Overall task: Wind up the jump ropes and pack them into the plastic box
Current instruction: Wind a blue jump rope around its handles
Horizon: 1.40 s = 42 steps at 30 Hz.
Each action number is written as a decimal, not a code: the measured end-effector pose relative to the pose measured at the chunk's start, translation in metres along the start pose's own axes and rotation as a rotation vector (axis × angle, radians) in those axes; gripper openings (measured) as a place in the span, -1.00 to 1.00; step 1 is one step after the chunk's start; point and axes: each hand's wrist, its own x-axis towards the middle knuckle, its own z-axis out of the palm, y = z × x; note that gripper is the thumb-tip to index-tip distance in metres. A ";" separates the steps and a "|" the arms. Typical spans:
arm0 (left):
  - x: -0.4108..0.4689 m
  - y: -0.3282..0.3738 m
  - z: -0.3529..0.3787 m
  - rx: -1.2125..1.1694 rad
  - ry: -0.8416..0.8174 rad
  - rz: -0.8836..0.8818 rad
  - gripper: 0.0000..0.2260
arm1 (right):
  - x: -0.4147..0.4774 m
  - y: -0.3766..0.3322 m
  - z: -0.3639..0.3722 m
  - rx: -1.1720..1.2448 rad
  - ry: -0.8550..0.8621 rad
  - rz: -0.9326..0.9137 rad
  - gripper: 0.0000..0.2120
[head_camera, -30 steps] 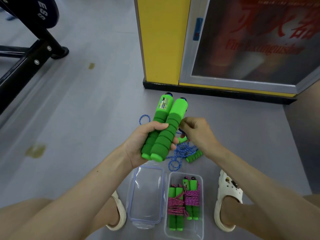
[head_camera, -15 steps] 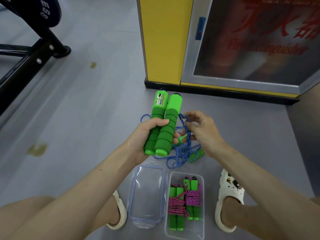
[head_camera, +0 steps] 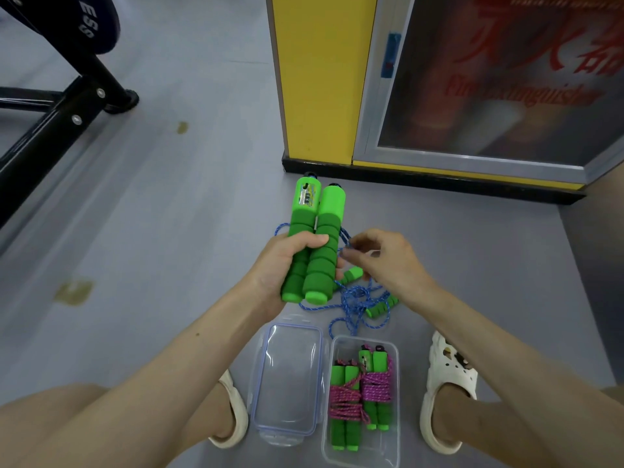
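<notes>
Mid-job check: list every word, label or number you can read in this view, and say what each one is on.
"ESS": white letters, end of a cut-off word, on the black weight plate.
"Fire Extinguisher": red, blurred, on the cabinet door glass.
Large red Chinese characters above it: cut off and blurred, not readable.
Sticker on the jump rope handle in the left hand: too small to read.
Plastic box and lid: no text visible.

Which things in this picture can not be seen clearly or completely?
Head view:
- Loose blue cord: where it joins the two green foam handles is hidden by the left hand.
- Right hand: fingertips blurred, grip on cord unclear.
- Second green-handled rope on the floor: mostly covered by the right wrist.
- Clear plastic box: near edge cut off.
</notes>
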 end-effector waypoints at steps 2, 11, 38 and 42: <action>0.001 -0.001 0.000 0.013 0.011 0.019 -0.85 | 0.000 0.000 -0.001 -0.002 -0.018 0.029 -0.79; 0.009 -0.009 -0.003 0.288 0.150 0.091 -0.94 | -0.003 -0.011 -0.002 0.433 -0.158 0.238 -0.87; 0.015 -0.034 0.009 1.837 0.465 0.492 -0.56 | -0.011 -0.023 -0.002 0.284 -0.358 0.215 -0.73; 0.018 -0.035 0.013 1.880 0.534 0.535 -0.48 | -0.010 -0.023 -0.004 0.419 -0.413 0.247 -0.81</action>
